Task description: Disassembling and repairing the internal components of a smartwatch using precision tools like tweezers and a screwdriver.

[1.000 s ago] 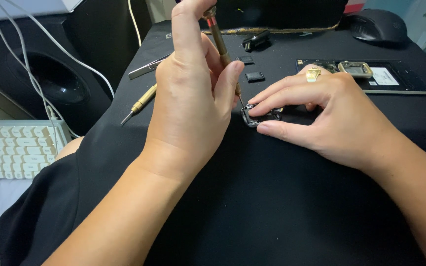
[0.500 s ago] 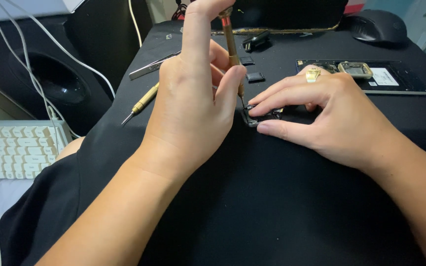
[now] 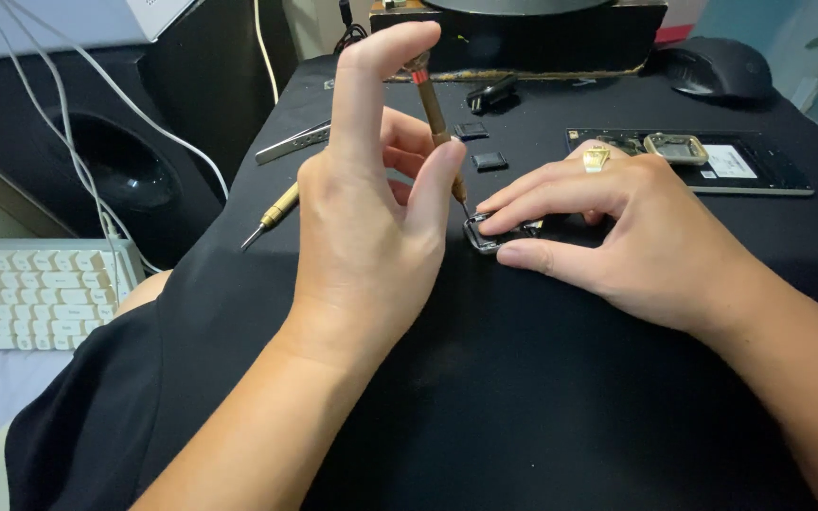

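My left hand [image 3: 371, 218] holds a thin brass-coloured screwdriver [image 3: 435, 118] upright, index finger on its top, tip down on a small dark part with a silver frame [image 3: 487, 235] on the black mat [image 3: 485, 407]. My right hand [image 3: 627, 237] lies flat over that part, fingers pinning it to the mat, a gold ring [image 3: 596, 158] on one finger. Most of the part is hidden under the fingers.
A second brass screwdriver [image 3: 270, 216] and metal tweezers [image 3: 291, 144] lie at the mat's left. Two small black chips [image 3: 481, 147] sit behind the hands. An opened phone body [image 3: 712, 163] lies at right, a black mouse [image 3: 717, 68] beyond. A white keyboard [image 3: 35, 293] sits left.
The left hand has turned the screwdriver between its fingers and tilted it slightly right. The right hand has stayed on the part.
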